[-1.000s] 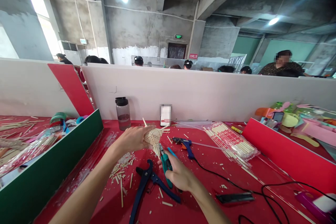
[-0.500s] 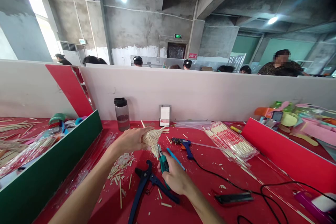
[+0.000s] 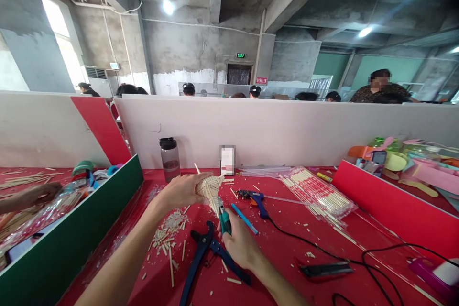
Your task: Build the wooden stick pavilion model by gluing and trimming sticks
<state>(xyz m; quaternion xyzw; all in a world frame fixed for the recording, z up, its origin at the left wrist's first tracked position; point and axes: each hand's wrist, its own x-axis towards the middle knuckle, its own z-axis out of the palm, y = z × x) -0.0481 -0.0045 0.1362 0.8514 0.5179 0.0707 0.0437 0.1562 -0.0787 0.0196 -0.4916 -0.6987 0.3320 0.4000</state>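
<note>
My left hand [image 3: 184,190] is closed on the edge of a pointed, star-like piece made of thin wooden sticks [image 3: 210,189], held above the red table. In my right hand [image 3: 239,241] is a teal-handled tool with a narrow metal tip [image 3: 224,222]. Its tip is at the piece's lower point; I cannot tell whether it touches, and the tool's exact kind is unclear. Below my hands lie dark blue pipe cutters [image 3: 206,244] with spread handles. Just right of the tool lies a blue pen-like stick [image 3: 244,218].
A blue glue gun [image 3: 256,199] with a black cord lies to the right, near bagged sticks [image 3: 319,189]. Stick scraps [image 3: 167,232] litter the left. A bottle [image 3: 169,160] and a phone [image 3: 227,160] stand by the white partition [image 3: 279,129]. Another person's hand [image 3: 45,193] shows beyond the green divider [image 3: 93,220].
The view has shifted slightly, so the table appears lower. Another person's hand has come into view at the left. My hands keep the same holds, with the tool still by the piece's lower point.
</note>
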